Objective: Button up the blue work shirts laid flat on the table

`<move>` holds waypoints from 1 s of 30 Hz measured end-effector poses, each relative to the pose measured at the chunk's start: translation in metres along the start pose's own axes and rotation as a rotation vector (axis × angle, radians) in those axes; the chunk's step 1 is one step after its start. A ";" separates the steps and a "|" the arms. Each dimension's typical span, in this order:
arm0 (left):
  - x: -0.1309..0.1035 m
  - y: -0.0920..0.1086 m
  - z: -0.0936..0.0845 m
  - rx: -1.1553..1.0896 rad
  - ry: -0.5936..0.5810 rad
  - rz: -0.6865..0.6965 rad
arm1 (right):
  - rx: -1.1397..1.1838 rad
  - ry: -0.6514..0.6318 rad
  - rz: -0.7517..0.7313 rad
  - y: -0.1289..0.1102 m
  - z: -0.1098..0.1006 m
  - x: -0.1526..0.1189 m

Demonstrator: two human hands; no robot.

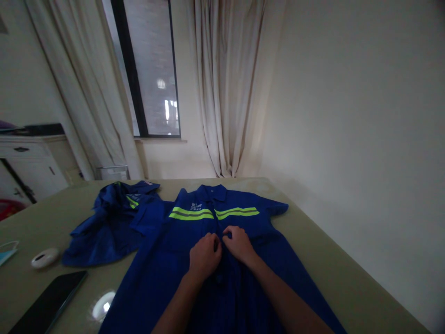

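A blue short-sleeved work shirt (174, 260) lies spread on the table, collar at the far end, with yellow-green reflective bands across the chest. My left hand (206, 254) is at the front opening below the bands, fingers curled together. Just right of it, my right hand (239, 242) has its fingers bent inward over the same opening. The two hands are close but apart. What the fingertips pinch is too small and dark to make out.
A second blue garment (107, 232) lies crumpled at the left, against the shirt's sleeve. Nearer are a white oval object (45, 258), a black phone (52, 301) and part of a mask (7, 254). A wall borders the table (347, 273) on the right.
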State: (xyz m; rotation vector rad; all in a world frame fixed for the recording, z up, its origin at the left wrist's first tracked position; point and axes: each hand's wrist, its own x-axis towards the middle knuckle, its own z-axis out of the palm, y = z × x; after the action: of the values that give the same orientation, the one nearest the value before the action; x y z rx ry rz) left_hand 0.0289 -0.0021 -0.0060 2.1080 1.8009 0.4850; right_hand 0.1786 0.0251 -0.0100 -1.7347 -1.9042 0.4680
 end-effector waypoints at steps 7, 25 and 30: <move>0.001 -0.004 -0.008 0.022 -0.093 -0.127 | -0.111 -0.037 -0.098 -0.024 0.007 0.015; 0.050 -0.009 0.010 -0.132 0.165 -0.162 | -0.221 0.023 -0.140 -0.013 0.021 0.014; 0.052 -0.013 0.013 -0.244 0.182 -0.178 | -0.303 0.035 -0.163 -0.016 0.021 0.015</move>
State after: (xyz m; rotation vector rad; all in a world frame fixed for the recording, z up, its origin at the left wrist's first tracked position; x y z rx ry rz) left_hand 0.0310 0.0507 -0.0210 1.7719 1.8955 0.8251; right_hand 0.1523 0.0402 -0.0156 -1.7343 -2.1577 0.0904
